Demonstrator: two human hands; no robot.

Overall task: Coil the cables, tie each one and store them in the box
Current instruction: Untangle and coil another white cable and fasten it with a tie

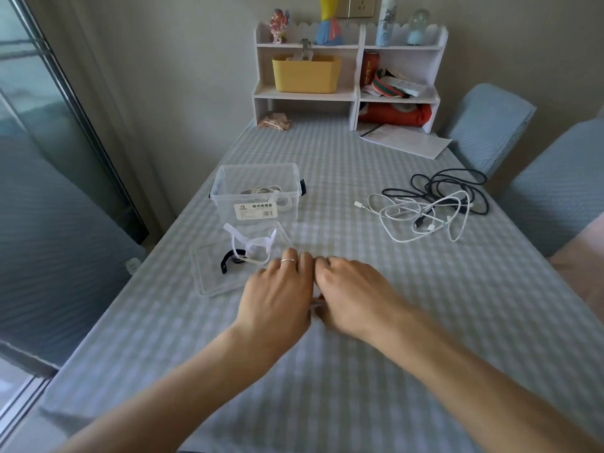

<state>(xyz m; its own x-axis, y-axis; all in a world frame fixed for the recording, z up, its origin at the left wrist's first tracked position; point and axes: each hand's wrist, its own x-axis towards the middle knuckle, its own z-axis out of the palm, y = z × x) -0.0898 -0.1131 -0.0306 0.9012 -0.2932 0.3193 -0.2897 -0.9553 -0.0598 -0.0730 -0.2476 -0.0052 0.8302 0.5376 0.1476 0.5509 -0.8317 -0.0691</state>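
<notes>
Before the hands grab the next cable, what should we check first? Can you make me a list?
1. Box open: ok. The clear box has no lid on, and its lid lies on the table in front of it.
2. Room in the box: ok. Only white coiled cable lies inside.
3. Ties ready: ok. White ties and a black tie lie on the lid.
4. Cables waiting: not ok. The white cables and black cable are tangled together.
5. Hands free: cannot tell. The left hand and right hand meet, hiding anything in their grip.
</notes>
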